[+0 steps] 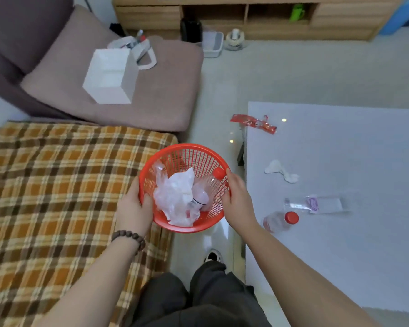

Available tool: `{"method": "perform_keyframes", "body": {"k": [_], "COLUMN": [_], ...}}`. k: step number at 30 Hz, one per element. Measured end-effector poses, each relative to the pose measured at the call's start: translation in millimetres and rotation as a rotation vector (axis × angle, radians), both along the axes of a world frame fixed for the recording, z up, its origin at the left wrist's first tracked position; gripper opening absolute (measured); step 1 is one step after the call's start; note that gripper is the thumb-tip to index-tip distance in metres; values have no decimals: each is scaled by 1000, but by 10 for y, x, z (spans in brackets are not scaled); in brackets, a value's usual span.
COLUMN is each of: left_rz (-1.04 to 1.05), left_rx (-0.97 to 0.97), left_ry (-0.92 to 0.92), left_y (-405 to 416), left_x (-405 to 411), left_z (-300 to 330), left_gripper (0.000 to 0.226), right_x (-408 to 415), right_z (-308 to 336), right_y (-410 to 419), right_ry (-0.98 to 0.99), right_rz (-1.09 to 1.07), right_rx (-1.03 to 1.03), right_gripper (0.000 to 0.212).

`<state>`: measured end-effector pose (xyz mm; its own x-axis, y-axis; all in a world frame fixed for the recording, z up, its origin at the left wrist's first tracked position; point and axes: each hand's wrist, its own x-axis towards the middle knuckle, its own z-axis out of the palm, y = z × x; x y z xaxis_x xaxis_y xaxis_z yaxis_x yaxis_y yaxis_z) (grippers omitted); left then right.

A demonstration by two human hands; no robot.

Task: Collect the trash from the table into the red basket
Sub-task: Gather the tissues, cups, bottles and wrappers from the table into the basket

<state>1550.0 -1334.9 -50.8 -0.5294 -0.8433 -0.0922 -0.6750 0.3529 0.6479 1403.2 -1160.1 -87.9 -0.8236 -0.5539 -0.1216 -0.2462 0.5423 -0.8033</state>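
Both hands, left hand (134,204) and right hand (237,200), clasp the red basket (184,228) rim.

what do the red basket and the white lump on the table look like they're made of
The red basket looks like moulded plastic: a uniform glossy red, with a thin regular lattice wall and a smooth solid rim. The white lump on the table looks like crumpled tissue paper, matte and soft-edged with a twisted middle, though it could be thin cloth.
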Motion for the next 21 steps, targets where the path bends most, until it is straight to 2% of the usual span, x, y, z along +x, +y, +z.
{"method": "perform_keyframes", "body": {"k": [10,13,18,21], "left_rz": [-403,-528,-751,-901], "left_rx": [-106,-106,-55,-53], "left_ry": [39,57,14,67], "left_y": [-439,-510,-671,-689], "left_x": [-1328,-1769,-2659,-3095], "left_z": [33,-50,-92,-54], "left_gripper": [41,37,47,43], "right_x": [-408,-606,-956,-1084], "right_z": [100,75,13,-10], "right_y": [23,-17,-178,-255], "right_ry": [-24,-31,-45,-49], "right_rz": [-388,-508,-741,-892], "right_rx": [-8,14,27,23], "right_gripper": [53,50,53,57]}}
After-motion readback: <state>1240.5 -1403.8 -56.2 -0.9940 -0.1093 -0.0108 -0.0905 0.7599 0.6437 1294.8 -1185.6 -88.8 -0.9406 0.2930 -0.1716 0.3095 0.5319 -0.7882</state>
